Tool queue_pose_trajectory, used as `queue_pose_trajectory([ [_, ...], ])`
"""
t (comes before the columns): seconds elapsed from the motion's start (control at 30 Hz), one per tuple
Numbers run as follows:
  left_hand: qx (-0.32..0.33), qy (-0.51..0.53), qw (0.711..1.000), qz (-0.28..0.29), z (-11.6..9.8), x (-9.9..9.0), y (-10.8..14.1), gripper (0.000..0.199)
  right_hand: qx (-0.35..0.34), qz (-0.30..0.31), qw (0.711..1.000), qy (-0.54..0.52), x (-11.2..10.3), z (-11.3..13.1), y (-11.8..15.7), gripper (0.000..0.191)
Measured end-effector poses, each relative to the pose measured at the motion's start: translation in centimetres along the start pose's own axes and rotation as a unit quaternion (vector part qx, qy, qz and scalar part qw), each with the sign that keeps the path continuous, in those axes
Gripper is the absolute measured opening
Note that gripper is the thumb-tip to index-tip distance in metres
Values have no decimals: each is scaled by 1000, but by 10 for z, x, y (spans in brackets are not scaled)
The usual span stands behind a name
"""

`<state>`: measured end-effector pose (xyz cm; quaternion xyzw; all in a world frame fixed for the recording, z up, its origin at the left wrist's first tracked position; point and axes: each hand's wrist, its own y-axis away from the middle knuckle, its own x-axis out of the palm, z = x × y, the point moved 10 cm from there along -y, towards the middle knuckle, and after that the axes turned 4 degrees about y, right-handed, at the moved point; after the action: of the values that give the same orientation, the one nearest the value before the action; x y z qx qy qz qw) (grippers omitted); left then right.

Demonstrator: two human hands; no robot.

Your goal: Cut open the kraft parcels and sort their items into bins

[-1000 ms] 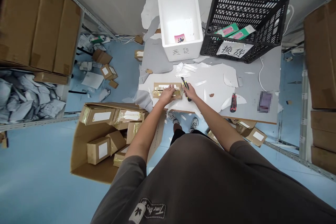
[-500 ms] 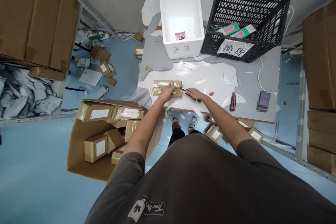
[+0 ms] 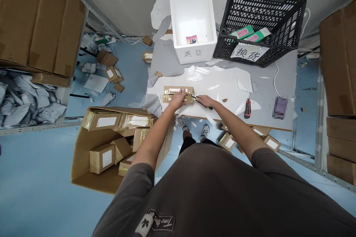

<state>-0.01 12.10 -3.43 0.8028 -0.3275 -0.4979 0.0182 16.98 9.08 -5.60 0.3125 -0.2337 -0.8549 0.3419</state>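
Note:
A small taped cardboard box (image 3: 169,98) lies near the front edge of the table, with a white label on its top. A dark lengthwise line runs across the top, perhaps a slit or gap. My left hand (image 3: 178,99) rests over the box's right part, fingers spread across the top. Closed around a black and yellow utility knife (image 3: 209,107) is my right hand (image 3: 205,100), just right of the box. The knife's front end reaches the box's right end; whether the blade is in the cardboard is too small to tell.
A red and black utility knife (image 3: 247,108) and a blurred purple item (image 3: 279,108) lie to the right. Behind stand a white foam bin (image 3: 191,57) and a black crate (image 3: 263,53) with green boxes. A large carton (image 3: 83,166) of parcels is at lower left. Paper scraps litter the table.
My hands and the box keep nearly the same places. The whole view has shifted very slightly; the knife's front end still meets the box's right end.

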Motion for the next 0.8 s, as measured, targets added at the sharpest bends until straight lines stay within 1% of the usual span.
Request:
queue_pose_trajectory([
  [0.13,2,4,1000,-1,0,-1,-1,83,-8,16,999,31,8,2,-5,39],
  [0.23,2,10,1000,3,0,-2,2,83,-16,-8,999,42,12,6,-7,43],
  [0.3,11,18,1000,-1,-2,-4,6,80,-18,-15,998,55,14,4,-2,44],
  [0.33,15,23,1000,-9,-3,-6,9,74,-16,-14,998,63,15,1,3,43],
  [0.43,10,44,998,-51,-4,-15,13,43,-5,-11,996,87,10,-12,25,39],
  [0.47,1,47,997,-65,-4,-17,12,37,1,-15,996,90,6,-17,33,38],
  [0.5,-8,43,996,-76,-4,-20,11,35,10,-24,996,90,2,-22,40,37],
  [0.57,-22,20,995,-98,-5,-24,7,39,26,-51,995,85,-6,-29,50,38],
  [0.63,-29,-7,993,-114,-7,-28,1,50,34,-81,993,82,-12,-32,55,42],
  [0.73,-21,-14,994,-102,-8,-28,-6,58,26,-115,989,86,-13,-26,53,45],
  [0.8,-5,-8,996,-90,-8,-26,-9,55,-1,-133,987,88,-13,-16,50,40],
])
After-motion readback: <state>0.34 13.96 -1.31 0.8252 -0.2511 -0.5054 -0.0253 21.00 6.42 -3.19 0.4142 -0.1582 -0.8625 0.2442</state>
